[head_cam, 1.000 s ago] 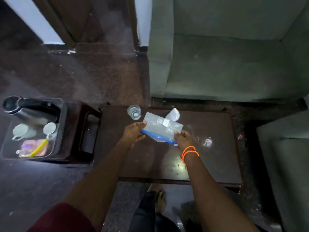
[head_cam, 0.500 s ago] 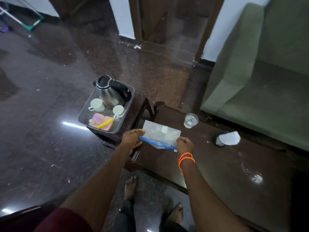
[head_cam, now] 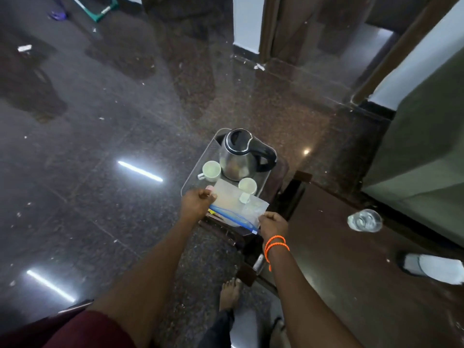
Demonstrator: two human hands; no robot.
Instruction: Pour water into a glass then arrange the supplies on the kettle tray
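Observation:
I hold a clear zip bag (head_cam: 232,200) with a blue seal strip flat over the near part of the kettle tray (head_cam: 198,163). My left hand (head_cam: 197,203) pinches its left corner and my right hand (head_cam: 272,222), with orange bands at the wrist, pinches its right corner. On the tray stand a steel kettle (head_cam: 238,156) with a black handle and two white cups (head_cam: 211,169) (head_cam: 248,185). A small white packet shows inside the bag. The glass (head_cam: 364,220) with water stands on the dark table (head_cam: 351,259) to the right.
The tray rests on a small dark side stand (head_cam: 281,182) left of the table. A white crumpled item (head_cam: 431,268) lies at the table's right edge. A green sofa (head_cam: 421,136) is behind the table. My bare feet (head_cam: 229,293) are below, on the glossy dark floor.
My head turned left and both hands carried the zip bag from over the table to over the kettle tray. The bag now covers the pink and yellow sachets.

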